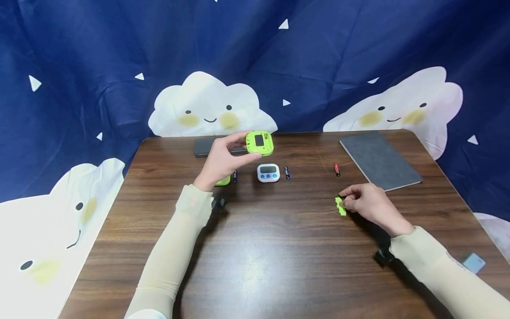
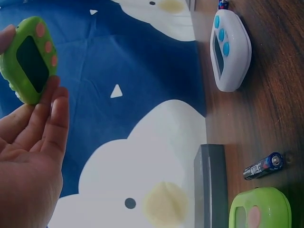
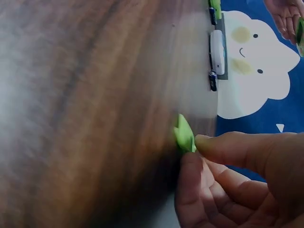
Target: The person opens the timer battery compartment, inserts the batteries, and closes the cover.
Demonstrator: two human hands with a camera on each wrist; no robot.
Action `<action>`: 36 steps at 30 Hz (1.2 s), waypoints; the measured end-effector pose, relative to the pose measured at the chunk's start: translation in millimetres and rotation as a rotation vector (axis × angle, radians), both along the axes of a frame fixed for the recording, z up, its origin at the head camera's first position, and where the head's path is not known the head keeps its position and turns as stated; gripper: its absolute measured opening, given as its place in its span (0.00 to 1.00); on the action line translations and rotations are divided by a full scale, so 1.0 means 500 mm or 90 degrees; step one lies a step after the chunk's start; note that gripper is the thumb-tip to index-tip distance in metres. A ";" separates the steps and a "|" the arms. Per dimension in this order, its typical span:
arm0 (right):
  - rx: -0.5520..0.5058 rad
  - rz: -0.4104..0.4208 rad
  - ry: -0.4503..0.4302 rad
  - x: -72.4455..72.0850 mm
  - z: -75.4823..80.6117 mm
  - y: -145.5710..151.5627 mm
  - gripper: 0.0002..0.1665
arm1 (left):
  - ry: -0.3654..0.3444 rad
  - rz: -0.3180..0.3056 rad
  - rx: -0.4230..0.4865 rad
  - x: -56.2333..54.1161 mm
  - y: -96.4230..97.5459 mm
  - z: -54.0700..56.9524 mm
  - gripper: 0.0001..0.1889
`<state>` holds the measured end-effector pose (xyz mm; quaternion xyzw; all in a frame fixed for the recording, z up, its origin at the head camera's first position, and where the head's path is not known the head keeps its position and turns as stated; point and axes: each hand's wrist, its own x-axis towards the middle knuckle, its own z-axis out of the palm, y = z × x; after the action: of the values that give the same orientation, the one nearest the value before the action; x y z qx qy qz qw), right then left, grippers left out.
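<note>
My left hand (image 1: 224, 160) grips a green digital timer (image 1: 260, 143) by its edges, raised above the table. The timer's back faces the head view, with an uncovered slot at one side; its dark screen and pink buttons show in the left wrist view. Over the table at the right, my right hand (image 1: 368, 201) pinches a small green battery cover (image 1: 340, 207) between thumb and fingers. Between the hands stands a white timer (image 1: 268, 173) with blue buttons. A second green timer (image 2: 261, 209) is partly hidden behind my left wrist in the head view.
Dark batteries (image 1: 287, 173) (image 2: 263, 166) lie on either side of the white timer. A red battery (image 1: 337, 169) lies near a grey notebook (image 1: 380, 161). At the back is a dark grey box (image 1: 202, 147), and a light blue object (image 1: 474, 263) is at the right edge.
</note>
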<state>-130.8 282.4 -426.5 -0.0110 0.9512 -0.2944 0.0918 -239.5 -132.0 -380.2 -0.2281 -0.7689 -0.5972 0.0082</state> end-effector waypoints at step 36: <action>0.061 0.188 0.046 -0.226 -0.012 0.077 0.33 | 0.040 -0.018 0.025 -0.003 -0.005 0.000 0.33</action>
<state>-244.0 320.7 -432.7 -0.1571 0.9548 -0.2316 0.0999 -241.2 -134.5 -380.1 -0.2571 -0.7533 -0.6046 0.0284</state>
